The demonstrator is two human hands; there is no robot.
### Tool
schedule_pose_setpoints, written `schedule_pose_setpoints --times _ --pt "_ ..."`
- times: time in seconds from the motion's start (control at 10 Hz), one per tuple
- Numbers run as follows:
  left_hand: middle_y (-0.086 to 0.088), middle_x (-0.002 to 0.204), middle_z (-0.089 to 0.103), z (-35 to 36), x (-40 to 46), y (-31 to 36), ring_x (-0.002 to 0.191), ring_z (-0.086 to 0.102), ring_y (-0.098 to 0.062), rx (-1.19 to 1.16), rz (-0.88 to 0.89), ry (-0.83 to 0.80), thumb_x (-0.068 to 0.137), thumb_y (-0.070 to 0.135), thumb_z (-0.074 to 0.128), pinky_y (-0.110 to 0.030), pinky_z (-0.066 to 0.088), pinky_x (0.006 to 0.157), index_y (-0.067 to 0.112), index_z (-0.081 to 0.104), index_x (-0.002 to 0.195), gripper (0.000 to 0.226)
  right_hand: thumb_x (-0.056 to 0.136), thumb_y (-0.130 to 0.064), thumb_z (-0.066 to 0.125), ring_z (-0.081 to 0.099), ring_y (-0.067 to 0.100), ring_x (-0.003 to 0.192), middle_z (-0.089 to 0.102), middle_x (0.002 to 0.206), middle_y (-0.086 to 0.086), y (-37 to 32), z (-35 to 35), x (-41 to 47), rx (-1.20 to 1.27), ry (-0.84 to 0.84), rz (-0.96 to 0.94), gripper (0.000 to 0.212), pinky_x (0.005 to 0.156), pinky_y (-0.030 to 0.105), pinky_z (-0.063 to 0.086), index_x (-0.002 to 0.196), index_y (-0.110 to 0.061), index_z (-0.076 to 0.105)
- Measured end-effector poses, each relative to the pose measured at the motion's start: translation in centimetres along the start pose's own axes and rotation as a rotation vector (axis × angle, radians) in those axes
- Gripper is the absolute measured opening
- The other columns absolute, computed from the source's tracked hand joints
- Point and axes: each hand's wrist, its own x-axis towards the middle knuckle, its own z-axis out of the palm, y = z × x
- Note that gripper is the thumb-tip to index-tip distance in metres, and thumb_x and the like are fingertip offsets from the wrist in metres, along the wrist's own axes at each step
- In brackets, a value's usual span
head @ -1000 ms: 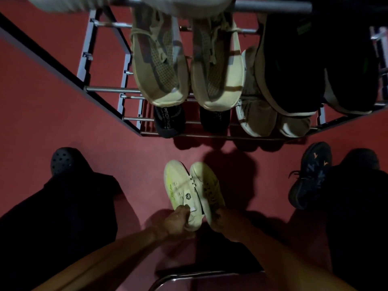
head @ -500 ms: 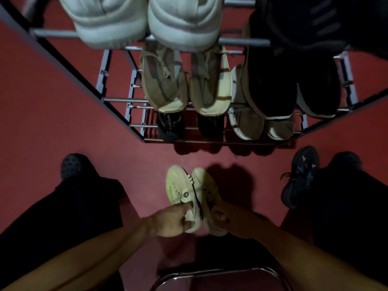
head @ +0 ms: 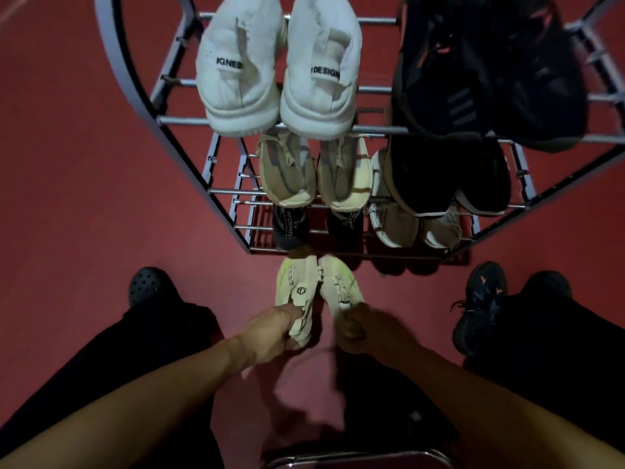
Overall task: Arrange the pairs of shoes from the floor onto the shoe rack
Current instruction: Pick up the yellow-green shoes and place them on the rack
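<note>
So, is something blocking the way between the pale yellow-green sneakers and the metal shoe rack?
On the floor, nothing visible: the pale yellow-green sneakers, held by left hand and right hand, almost reach the metal shoe rack. Shoes fill the right and middle of each tier.

**Shoe count at the rack**

One metal shoe rack [head: 189,123] stands here, with three tiers I can make out. Top tier: two white shoes [head: 277,69] and a dark heap [head: 490,72] that looks like one pair, though I cannot separate them. Middle tier: two beige knit shoes [head: 314,174] and two black shoes [head: 446,177]. Bottom tier: two black shoes with lettering [head: 291,228] and two pale shoes [head: 412,225]. Off the rack: two pale yellow-green shoes [head: 318,292], one per hand, in two hands [head: 274,333], and one single dark sneaker [head: 480,306] on the floor
</note>
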Motion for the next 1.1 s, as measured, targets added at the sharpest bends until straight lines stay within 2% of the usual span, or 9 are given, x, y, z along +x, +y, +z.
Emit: schedule_pose_setpoints --times 0.1,0.2,0.4,0.5,0.7,0.8,0.9,1.0,1.1 --pt "0.013 0.092 0.061 -1.6 1.4 0.5 0.085 0.062 -0.003 0.353 0.141 -0.017 0.09 0.017 0.066 -0.022 0.051 0.08 0.018 0.057 0.094 0.01 0.094 -0.018 0.053 0.037 0.018 0.068 0.038 0.073 0.002 0.2 -0.7 1.9 -0.439 0.071 -0.126 0.024 0.067 0.03 0.038 0.072 -0.023 0.049" --pt "0.005 0.105 0.057 -0.5 3.5 -2.2 0.096 0.058 -0.019 0.199 0.028 0.018 0.084 0.019 0.071 -0.034 0.051 0.084 0.02 0.057 0.102 0.022 0.087 -0.04 0.066 0.059 0.021 0.091 0.056 0.102 -0.004 0.4 -1.2 4.3 -0.868 0.005 -0.086 0.023 0.079 0.035 0.05 0.105 -0.028 0.059" --pt "0.002 0.104 0.049 -0.2 8.5 -3.5 0.088 0.051 -0.017 0.084 -0.04 0.221 0.085 0.004 0.066 -0.021 0.037 0.076 0.014 0.058 0.106 0.025 0.093 -0.025 0.057 0.057 0.026 0.089 0.057 0.105 0.004 1.4 -1.0 10.2 -0.982 0.182 -0.204 0.013 0.075 0.033 0.047 0.105 -0.022 0.061" --pt "-0.006 0.122 0.05 -0.1 10.7 -4.4 0.103 0.056 -0.026 0.0 -0.141 0.291 0.083 0.004 0.067 -0.026 0.045 0.089 0.014 0.055 0.123 0.043 0.087 -0.029 0.053 0.056 0.027 0.077 0.059 0.083 0.007 2.8 -1.4 13.4 -0.873 0.35 -0.204 0.011 0.076 0.047 0.05 0.079 -0.021 0.054" --pt "-0.005 0.137 0.026 2.0 12.0 -4.7 0.119 0.028 -0.008 -0.281 -0.449 0.382 0.083 0.025 0.078 -0.014 0.029 0.108 0.011 0.06 0.113 0.037 0.077 -0.024 0.079 0.052 0.031 0.112 0.047 0.125 0.017 4.1 -0.3 15.1 -0.597 0.395 -0.003 0.035 0.103 0.032 0.042 0.11 -0.013 0.071" --pt "0.0 0.137 0.023 3.5 11.3 -4.8 0.128 0.03 -0.014 -0.379 -0.504 0.415 0.082 0.036 0.08 -0.025 0.031 0.113 0.023 0.061 0.106 0.034 0.081 -0.037 0.076 0.059 0.034 0.109 0.067 0.113 0.013 4.4 0.2 14.7 -0.568 0.433 0.045 0.037 0.098 0.037 0.044 0.112 -0.018 0.073" --pt "0.003 0.129 0.029 4.3 11.4 -5.4 0.123 0.039 -0.014 -0.53 -0.573 0.456 0.082 0.034 0.08 -0.028 0.035 0.109 0.025 0.058 0.115 0.041 0.088 -0.036 0.067 0.06 0.02 0.095 0.064 0.105 0.001 3.9 -0.3 14.6 -0.415 0.388 0.079 0.033 0.085 0.027 0.048 0.112 -0.013 0.068" --pt "-0.001 0.127 0.046 4.6 12.4 -5.7 0.108 0.058 -0.018 -0.8 -0.766 0.492 0.072 0.054 0.082 -0.04 0.052 0.098 0.03 0.047 0.121 0.064 0.08 -0.044 0.065 0.067 0.026 0.084 0.066 0.098 0.006 3.9 -0.6 15.5 -0.09 0.447 0.149 0.025 0.073 0.044 0.06 0.094 -0.024 0.063" --pt "-0.006 0.11 0.065 5.0 13.0 -5.7 0.092 0.067 -0.024 -1.176 -0.922 0.446 0.088 0.034 0.075 -0.054 0.059 0.085 0.015 0.046 0.12 0.048 0.081 -0.049 0.064 0.069 0.028 0.085 0.067 0.096 0.007 4.3 -0.1 16.5 0.211 0.504 0.244 0.027 0.068 0.052 0.061 0.093 -0.025 0.062"
